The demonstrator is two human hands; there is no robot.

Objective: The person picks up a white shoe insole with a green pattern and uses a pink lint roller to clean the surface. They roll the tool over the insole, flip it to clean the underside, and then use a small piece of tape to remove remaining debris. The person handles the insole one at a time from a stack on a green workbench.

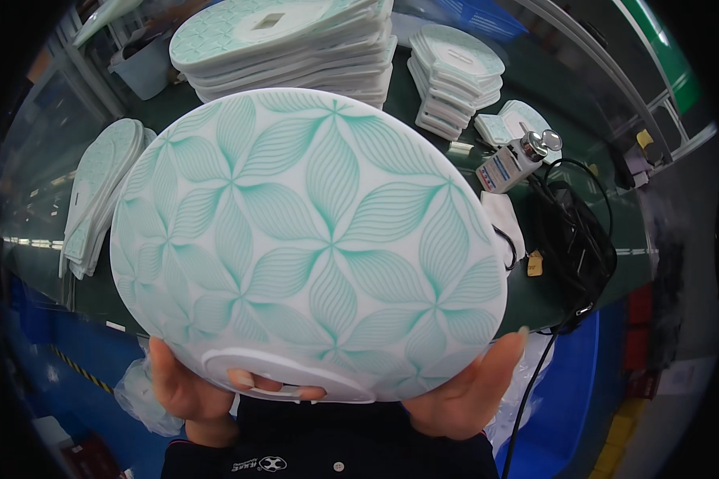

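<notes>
Pale green petals on white cover an oval panel [319, 223] that rises above the fingers, gripped along its lower edge. From where I stand, the left hand [196, 399] is half curled at the lower left rim; the right hand [459, 399], partly open, supports the lower right. Fingertips [265, 384] show through the slot, whose I cannot tell. Stacked panels [287, 76] sit well beyond them.

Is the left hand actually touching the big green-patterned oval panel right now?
Touching. The head view shows the left hand against the lower left rim of the green-patterned oval panel, with fingertips showing through its slot.
</notes>
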